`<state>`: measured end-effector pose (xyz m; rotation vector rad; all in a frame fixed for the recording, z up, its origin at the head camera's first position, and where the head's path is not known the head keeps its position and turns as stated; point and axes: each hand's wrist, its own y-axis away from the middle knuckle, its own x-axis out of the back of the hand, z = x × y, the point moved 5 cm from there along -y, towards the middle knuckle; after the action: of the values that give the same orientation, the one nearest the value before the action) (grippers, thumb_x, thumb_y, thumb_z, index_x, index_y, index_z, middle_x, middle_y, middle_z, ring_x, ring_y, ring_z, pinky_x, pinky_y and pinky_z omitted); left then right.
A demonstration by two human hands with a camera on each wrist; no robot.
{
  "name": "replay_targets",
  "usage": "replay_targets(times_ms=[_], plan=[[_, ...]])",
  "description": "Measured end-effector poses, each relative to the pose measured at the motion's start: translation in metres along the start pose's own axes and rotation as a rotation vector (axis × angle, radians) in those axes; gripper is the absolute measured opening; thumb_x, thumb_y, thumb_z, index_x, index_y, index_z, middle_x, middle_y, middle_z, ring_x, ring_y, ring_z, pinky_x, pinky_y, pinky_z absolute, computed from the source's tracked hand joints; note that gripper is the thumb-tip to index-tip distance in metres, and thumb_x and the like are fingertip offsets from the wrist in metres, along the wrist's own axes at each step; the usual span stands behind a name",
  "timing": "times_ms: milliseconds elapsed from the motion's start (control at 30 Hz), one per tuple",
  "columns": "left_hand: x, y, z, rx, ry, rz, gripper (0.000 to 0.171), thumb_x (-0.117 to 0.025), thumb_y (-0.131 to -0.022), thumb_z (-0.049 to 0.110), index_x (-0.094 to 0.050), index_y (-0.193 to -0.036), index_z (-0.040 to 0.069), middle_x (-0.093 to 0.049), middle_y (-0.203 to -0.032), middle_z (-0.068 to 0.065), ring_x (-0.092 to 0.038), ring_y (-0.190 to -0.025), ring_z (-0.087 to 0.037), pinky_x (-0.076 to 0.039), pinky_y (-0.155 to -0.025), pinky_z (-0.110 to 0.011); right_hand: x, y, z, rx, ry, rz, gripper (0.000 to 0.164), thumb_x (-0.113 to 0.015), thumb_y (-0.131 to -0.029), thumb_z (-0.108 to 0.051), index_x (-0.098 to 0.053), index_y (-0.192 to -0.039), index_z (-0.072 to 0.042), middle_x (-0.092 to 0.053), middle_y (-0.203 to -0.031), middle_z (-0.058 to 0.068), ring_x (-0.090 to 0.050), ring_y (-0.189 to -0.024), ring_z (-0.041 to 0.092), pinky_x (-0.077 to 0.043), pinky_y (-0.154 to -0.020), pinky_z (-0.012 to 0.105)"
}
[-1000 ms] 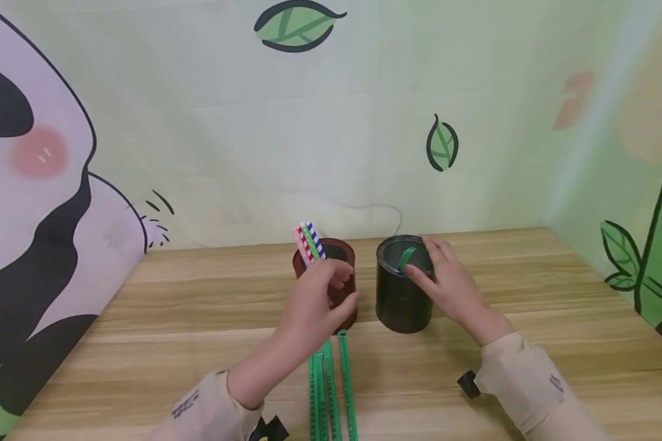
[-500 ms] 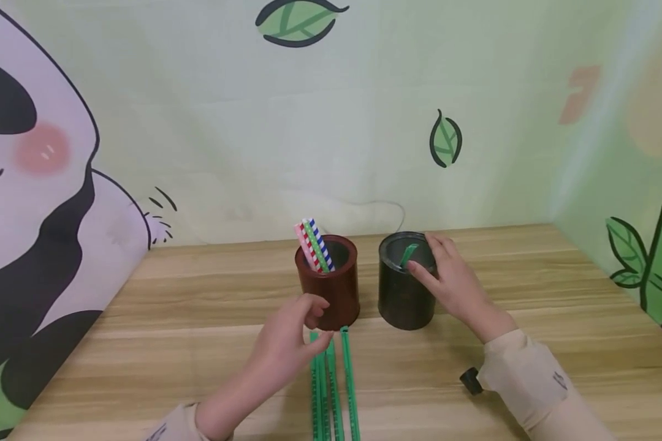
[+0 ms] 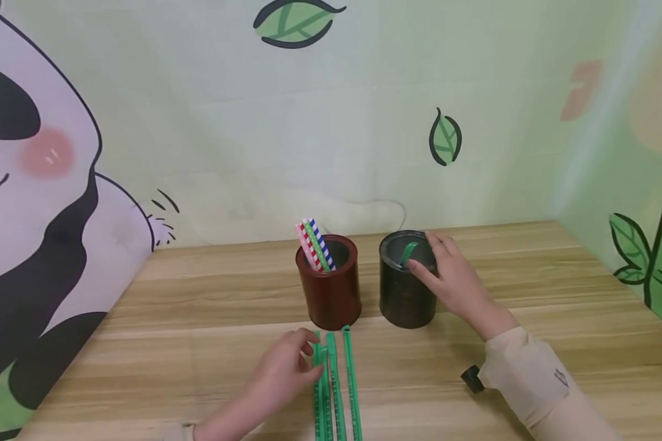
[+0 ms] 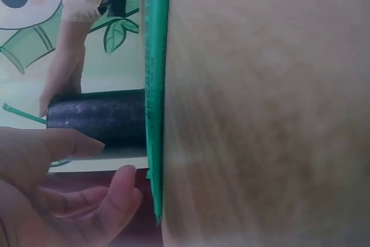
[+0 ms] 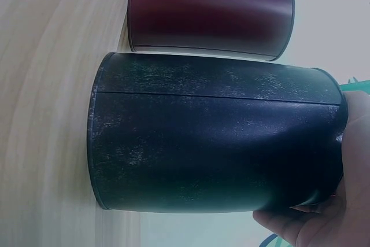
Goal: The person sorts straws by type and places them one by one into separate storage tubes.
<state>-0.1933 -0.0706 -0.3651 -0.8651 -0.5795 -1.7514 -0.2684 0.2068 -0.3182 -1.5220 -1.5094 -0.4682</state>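
Observation:
My left hand [image 3: 284,370] is low over several thin green wrapped sticks with printed marks [image 3: 336,380], which lie side by side on the table. Its thumb and fingers are apart and hold nothing; in the left wrist view the fingers [image 4: 118,192] bend loosely beside one green stick [image 4: 156,85]. My right hand [image 3: 458,282] grips the rim of an upright black cylindrical holder [image 3: 407,300], fingers over its right side and thumb at the front. One green stick [image 3: 409,251] pokes up inside that holder, its lower part hidden.
Left of the black holder stands a dark red cylindrical holder [image 3: 331,300] with several striped and dotted straws [image 3: 317,248] leaning in it. Behind the wooden table [image 3: 226,288] hangs a backdrop [image 3: 226,122] printed with a panda and leaves.
My left hand has come down and toward me, from in front of the red holder to beside the green sticks. My right hand keeps its grip on the black holder.

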Motion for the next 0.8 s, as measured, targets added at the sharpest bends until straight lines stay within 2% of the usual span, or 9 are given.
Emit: replay_targets(times_ms=[200, 333, 433, 800], plan=[[-0.008, 0.001, -0.005, 0.02, -0.004, -0.019, 0.044, -0.077, -0.076, 0.011, -0.056, -0.113, -0.001, -0.058, -0.087, -0.008, -0.055, -0.072, -0.013, -0.045, -0.06, -0.025, 0.001, 0.001, 0.001, -0.006, 0.004, -0.004, 0.08, -0.043, -0.097, -0.052, -0.023, -0.148, 0.007, -0.027, -0.15, 0.026, -0.037, -0.134, 0.044, -0.034, -0.109, 0.06], [-0.012, 0.001, -0.009, 0.097, 0.087, -0.093, 0.05, -0.075, -0.078, 0.009, -0.05, -0.12, -0.007, -0.057, -0.088, -0.01, -0.056, -0.055, -0.011, -0.048, -0.05, -0.025, 0.002, 0.002, 0.0, -0.003, 0.005, -0.003, 0.081, -0.043, -0.097, -0.052, -0.023, -0.148, 0.007, -0.027, -0.15, 0.026, -0.037, -0.135, 0.044, -0.033, -0.109, 0.059], [-0.015, 0.0, -0.012, 0.133, 0.13, -0.119, 0.052, -0.073, -0.08, 0.006, -0.047, -0.122, -0.01, -0.058, -0.087, -0.01, -0.055, -0.044, -0.011, -0.048, -0.044, -0.027, 0.001, 0.001, 0.0, 0.003, 0.002, -0.004, 0.081, -0.044, -0.097, -0.052, -0.024, -0.148, 0.007, -0.028, -0.15, 0.025, -0.037, -0.135, 0.043, -0.034, -0.109, 0.059], [-0.019, -0.004, -0.018, 0.152, 0.12, -0.104, 0.051, -0.073, -0.078, 0.003, -0.045, -0.12, -0.01, -0.057, -0.08, -0.007, -0.053, -0.04, -0.011, -0.047, -0.04, -0.026, 0.001, 0.001, -0.002, 0.001, -0.008, -0.004, 0.081, -0.044, -0.097, -0.052, -0.023, -0.148, 0.007, -0.028, -0.15, 0.026, -0.038, -0.134, 0.044, -0.034, -0.109, 0.059]])
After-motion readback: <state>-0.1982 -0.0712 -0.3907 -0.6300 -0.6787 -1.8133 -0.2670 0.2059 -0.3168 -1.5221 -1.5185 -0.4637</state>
